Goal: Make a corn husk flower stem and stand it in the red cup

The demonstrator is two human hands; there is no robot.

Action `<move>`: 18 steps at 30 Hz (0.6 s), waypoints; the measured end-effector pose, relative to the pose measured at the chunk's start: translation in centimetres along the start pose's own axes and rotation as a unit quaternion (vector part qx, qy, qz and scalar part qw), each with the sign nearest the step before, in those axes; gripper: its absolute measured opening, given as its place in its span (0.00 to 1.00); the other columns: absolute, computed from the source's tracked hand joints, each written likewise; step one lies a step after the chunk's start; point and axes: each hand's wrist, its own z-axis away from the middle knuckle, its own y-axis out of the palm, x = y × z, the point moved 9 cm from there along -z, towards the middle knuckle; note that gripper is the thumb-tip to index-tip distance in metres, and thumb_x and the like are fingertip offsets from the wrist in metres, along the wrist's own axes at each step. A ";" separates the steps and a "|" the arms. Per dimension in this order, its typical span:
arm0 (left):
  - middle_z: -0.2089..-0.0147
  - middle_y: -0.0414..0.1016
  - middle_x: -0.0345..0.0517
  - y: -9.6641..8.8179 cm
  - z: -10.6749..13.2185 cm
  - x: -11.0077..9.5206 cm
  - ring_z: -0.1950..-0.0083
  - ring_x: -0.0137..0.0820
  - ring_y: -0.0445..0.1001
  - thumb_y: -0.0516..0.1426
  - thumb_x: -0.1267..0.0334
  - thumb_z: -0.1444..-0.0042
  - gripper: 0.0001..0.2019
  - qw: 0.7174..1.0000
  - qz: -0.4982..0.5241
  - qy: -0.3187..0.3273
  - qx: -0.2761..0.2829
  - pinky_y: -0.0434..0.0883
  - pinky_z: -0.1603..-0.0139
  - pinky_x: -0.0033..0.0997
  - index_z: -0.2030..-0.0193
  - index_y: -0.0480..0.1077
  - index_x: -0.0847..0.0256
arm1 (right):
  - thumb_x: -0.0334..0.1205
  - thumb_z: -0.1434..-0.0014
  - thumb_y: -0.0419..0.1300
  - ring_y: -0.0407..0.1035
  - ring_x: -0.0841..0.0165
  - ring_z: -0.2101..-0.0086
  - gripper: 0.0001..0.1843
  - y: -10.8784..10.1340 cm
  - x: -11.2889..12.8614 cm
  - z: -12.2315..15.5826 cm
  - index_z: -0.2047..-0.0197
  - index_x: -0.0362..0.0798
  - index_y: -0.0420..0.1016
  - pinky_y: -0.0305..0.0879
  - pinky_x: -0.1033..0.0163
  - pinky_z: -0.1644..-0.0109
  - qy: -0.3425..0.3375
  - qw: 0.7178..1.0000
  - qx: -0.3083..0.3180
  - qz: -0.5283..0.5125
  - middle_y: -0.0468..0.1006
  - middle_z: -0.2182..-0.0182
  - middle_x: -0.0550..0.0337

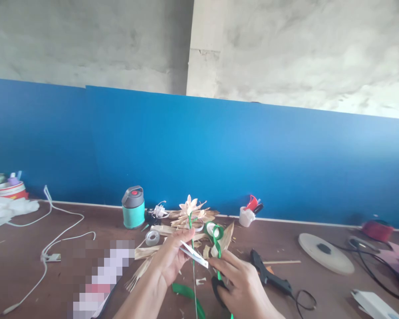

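Observation:
My left hand grips a thin green stem topped by a pale flower of dried husk. A white paper strip runs from its fingers to my right hand, whose thumb and finger pinch the strip's far end. Black scissors lie partly hidden under my right hand. A loop of green ribbon and a white tape roll sit just beyond my hands. Dried husk pieces lie by my left hand, and a green strip lies below.
A black hot glue gun lies right of my hands, near a round white disc. A teal flask and a white cup stand against the blue wall. A white cable crosses the brown table.

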 end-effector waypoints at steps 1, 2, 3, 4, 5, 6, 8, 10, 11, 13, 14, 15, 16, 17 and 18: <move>0.82 0.62 0.32 0.0 -0.1 0.0 0.80 0.20 0.60 0.73 0.62 0.73 0.20 1.000 -0.002 0.003 0.003 0.61 0.78 0.20 0.81 0.66 0.63 | 0.25 0.57 0.51 0.70 0.68 0.72 0.25 -0.1 0.0 0.0 0.57 0.53 0.75 0.65 0.67 0.69 0.007 1.000 0.004 -0.001 0.75 0.67 0.58; 0.83 0.62 0.32 0.0 -0.1 0.0 0.80 0.20 0.60 0.73 0.61 0.72 0.20 1.000 -0.005 0.006 0.007 0.61 0.78 0.21 0.81 0.66 0.63 | 0.25 0.58 0.52 0.71 0.67 0.70 0.26 -0.1 0.0 -0.1 0.56 0.54 0.74 0.66 0.66 0.67 0.016 1.000 0.010 -0.007 0.75 0.65 0.58; 0.83 0.62 0.32 0.0 -0.2 0.0 0.80 0.20 0.60 0.73 0.61 0.71 0.20 1.000 -0.011 0.011 0.012 0.60 0.78 0.21 0.81 0.65 0.63 | 0.25 0.59 0.52 0.72 0.67 0.68 0.28 -0.1 -0.1 -0.1 0.54 0.55 0.73 0.67 0.66 0.65 0.026 0.999 0.015 -0.017 0.75 0.63 0.58; 0.83 0.62 0.33 -0.1 -0.3 -0.1 0.80 0.20 0.60 0.73 0.60 0.70 0.19 1.000 -0.016 0.016 0.015 0.59 0.78 0.21 0.81 0.65 0.63 | 0.25 0.59 0.53 0.72 0.66 0.65 0.30 -0.2 -0.4 0.0 0.52 0.55 0.72 0.67 0.66 0.62 0.038 0.999 0.016 -0.032 0.75 0.60 0.58; 0.82 0.63 0.33 -0.1 -0.4 -0.3 0.80 0.20 0.60 0.72 0.60 0.69 0.19 0.999 -0.022 0.023 0.016 0.59 0.78 0.21 0.81 0.66 0.63 | 0.26 0.59 0.54 0.72 0.65 0.62 0.31 -0.4 -0.9 0.1 0.50 0.55 0.70 0.68 0.66 0.60 0.056 0.997 0.010 -0.048 0.75 0.58 0.57; 0.82 0.63 0.33 -0.1 -0.5 -0.5 0.80 0.20 0.60 0.72 0.60 0.68 0.19 0.999 -0.029 0.032 0.015 0.58 0.77 0.21 0.81 0.66 0.63 | 0.27 0.58 0.56 0.72 0.65 0.61 0.30 -0.6 -1.8 0.4 0.49 0.54 0.69 0.68 0.65 0.59 0.080 0.995 -0.004 -0.064 0.75 0.58 0.57; 0.83 0.62 0.33 -0.2 -0.5 -1.1 0.80 0.20 0.59 0.71 0.59 0.66 0.18 0.997 -0.052 0.057 0.009 0.57 0.77 0.20 0.82 0.65 0.63 | 0.32 0.54 0.58 0.73 0.65 0.64 0.23 -0.8 -4.6 1.5 0.52 0.51 0.68 0.68 0.65 0.62 0.153 0.984 -0.046 -0.084 0.77 0.62 0.56; 0.84 0.60 0.33 -0.3 -0.5 -1.7 0.80 0.20 0.57 0.70 0.57 0.62 0.19 0.993 -0.081 0.084 0.001 0.56 0.75 0.21 0.83 0.64 0.62 | 0.36 0.52 0.58 0.71 0.66 0.73 0.09 0.0 -7.8 3.2 0.64 0.50 0.67 0.66 0.65 0.70 0.236 0.968 -0.051 -0.065 0.77 0.73 0.60; 0.85 0.60 0.33 -0.3 -0.5 -2.0 0.80 0.20 0.56 0.69 0.56 0.61 0.19 0.991 -0.094 0.097 -0.002 0.55 0.75 0.22 0.83 0.63 0.62 | 0.36 0.53 0.58 0.69 0.66 0.77 0.05 0.8 -9.3 4.1 0.70 0.51 0.64 0.64 0.65 0.72 0.270 0.962 -0.032 -0.031 0.74 0.78 0.63; 0.84 0.59 0.33 -0.3 -0.4 -2.2 0.79 0.21 0.55 0.69 0.55 0.61 0.19 0.988 -0.109 0.110 -0.004 0.55 0.74 0.23 0.83 0.63 0.62 | 0.33 0.58 0.60 0.68 0.66 0.78 0.10 2.7 -10.9 5.5 0.74 0.51 0.61 0.61 0.65 0.74 0.284 0.958 0.014 0.017 0.72 0.81 0.65; 0.84 0.60 0.33 -0.3 -0.4 -2.2 0.79 0.21 0.55 0.69 0.55 0.62 0.19 0.987 -0.115 0.112 -0.004 0.54 0.74 0.23 0.83 0.63 0.61 | 0.32 0.61 0.61 0.68 0.65 0.78 0.12 3.6 -11.3 6.1 0.75 0.51 0.60 0.60 0.65 0.73 0.285 0.957 0.034 0.038 0.72 0.82 0.65; 0.83 0.60 0.33 -0.4 -0.4 -2.1 0.78 0.22 0.55 0.69 0.55 0.62 0.20 0.987 -0.120 0.111 -0.003 0.54 0.73 0.24 0.83 0.63 0.61 | 0.31 0.64 0.62 0.68 0.64 0.77 0.14 4.4 -11.5 6.6 0.76 0.51 0.60 0.60 0.64 0.73 0.281 0.956 0.048 0.061 0.72 0.80 0.64; 0.83 0.60 0.33 -0.4 -0.3 -2.1 0.78 0.22 0.55 0.68 0.54 0.62 0.19 0.986 -0.125 0.110 -0.002 0.55 0.72 0.24 0.83 0.63 0.61 | 0.31 0.66 0.63 0.68 0.63 0.76 0.15 5.1 -11.6 7.0 0.78 0.51 0.59 0.60 0.63 0.72 0.273 0.956 0.059 0.086 0.72 0.79 0.63; 0.83 0.60 0.33 -0.4 -0.3 -2.0 0.77 0.23 0.55 0.68 0.53 0.61 0.20 0.985 -0.133 0.109 0.000 0.55 0.72 0.25 0.83 0.62 0.61 | 0.31 0.68 0.63 0.68 0.62 0.75 0.15 5.7 -11.6 7.3 0.79 0.50 0.59 0.60 0.62 0.71 0.269 0.955 0.062 0.105 0.72 0.77 0.61; 0.83 0.59 0.34 -0.4 -0.2 -2.0 0.77 0.24 0.55 0.68 0.53 0.61 0.20 0.984 -0.141 0.106 0.001 0.55 0.71 0.26 0.83 0.62 0.60 | 0.31 0.70 0.64 0.68 0.61 0.74 0.16 6.1 -11.6 7.6 0.79 0.50 0.60 0.60 0.61 0.71 0.265 0.956 0.060 0.107 0.72 0.76 0.61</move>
